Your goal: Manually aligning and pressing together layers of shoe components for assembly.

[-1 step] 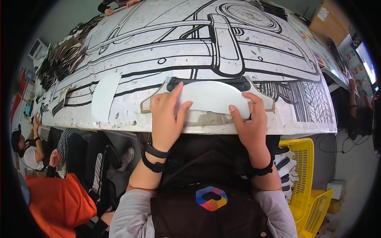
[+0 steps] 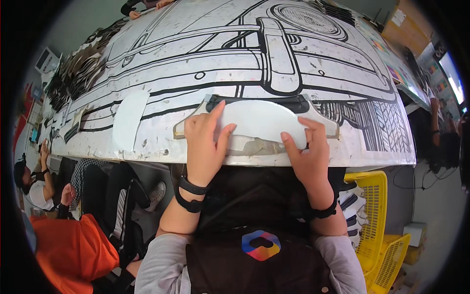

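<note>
A smooth white half-moon piece [image 2: 259, 117] lies between my hands near the table's front edge. My left hand [image 2: 203, 139] grips its left end, with the index finger stretched along it and the thumb on its face. At the right end, my right hand [image 2: 311, 152] holds it with thumb and bent fingers. Beneath it is a pale flat piece with flared ends [image 2: 323, 126], partly hidden. A black strip [image 2: 295, 104] runs along that piece's far side. Below the half-moon shows a grey-beige patch [image 2: 262, 146].
Another white curved piece [image 2: 129, 122] lies to the left on the table [image 2: 171, 152], beside a small beige-and-black piece [image 2: 74, 125]. Dark and beige pieces [image 2: 81, 63] are piled farther left. Yellow baskets [image 2: 374, 196] stand below right. A person in orange [image 2: 73, 250] sits left.
The half-moon piece and my right hand have shifted very slightly to the left. Everything else looks the same.
</note>
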A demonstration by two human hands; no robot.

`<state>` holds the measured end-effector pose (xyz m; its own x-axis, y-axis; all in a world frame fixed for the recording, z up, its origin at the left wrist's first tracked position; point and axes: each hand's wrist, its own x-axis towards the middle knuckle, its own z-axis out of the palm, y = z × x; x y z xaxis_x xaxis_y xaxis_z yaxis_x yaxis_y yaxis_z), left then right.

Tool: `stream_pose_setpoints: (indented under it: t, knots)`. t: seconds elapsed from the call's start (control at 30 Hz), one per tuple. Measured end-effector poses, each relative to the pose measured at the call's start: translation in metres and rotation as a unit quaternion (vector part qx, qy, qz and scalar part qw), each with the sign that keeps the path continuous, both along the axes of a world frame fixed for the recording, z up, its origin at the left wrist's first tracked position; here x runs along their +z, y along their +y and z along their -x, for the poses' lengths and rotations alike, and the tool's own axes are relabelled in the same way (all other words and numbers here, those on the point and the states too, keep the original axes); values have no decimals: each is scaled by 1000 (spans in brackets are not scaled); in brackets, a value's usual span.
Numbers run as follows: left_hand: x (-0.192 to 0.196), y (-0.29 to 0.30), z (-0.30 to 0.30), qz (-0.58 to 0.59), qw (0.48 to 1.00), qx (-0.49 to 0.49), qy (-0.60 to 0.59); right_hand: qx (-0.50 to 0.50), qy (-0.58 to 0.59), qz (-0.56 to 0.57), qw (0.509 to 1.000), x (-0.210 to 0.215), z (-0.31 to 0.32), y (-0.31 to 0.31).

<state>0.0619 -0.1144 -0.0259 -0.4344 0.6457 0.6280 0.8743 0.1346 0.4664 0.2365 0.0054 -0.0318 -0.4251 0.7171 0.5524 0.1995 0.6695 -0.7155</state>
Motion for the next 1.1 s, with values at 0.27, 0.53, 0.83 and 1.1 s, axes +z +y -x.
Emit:
stream_pose_setpoints:
  t: [0.27, 0.53, 0.83, 1.1]
  knots:
    - [2, -14, -12, -71, 997, 15, 3, 31, 23, -86, 996, 12, 0, 10]
    - [-8, -9, -13, -47, 998, 4, 53, 40, 35, 4, 999, -16, -2, 11]
    - [-6, -7, -12, -54, 998, 3, 36, 33, -5, -81, 996, -13, 0, 10]
    - [-7, -8, -11, -38, 999, -6, 29, 24, 2, -70, 997, -12, 0, 10]
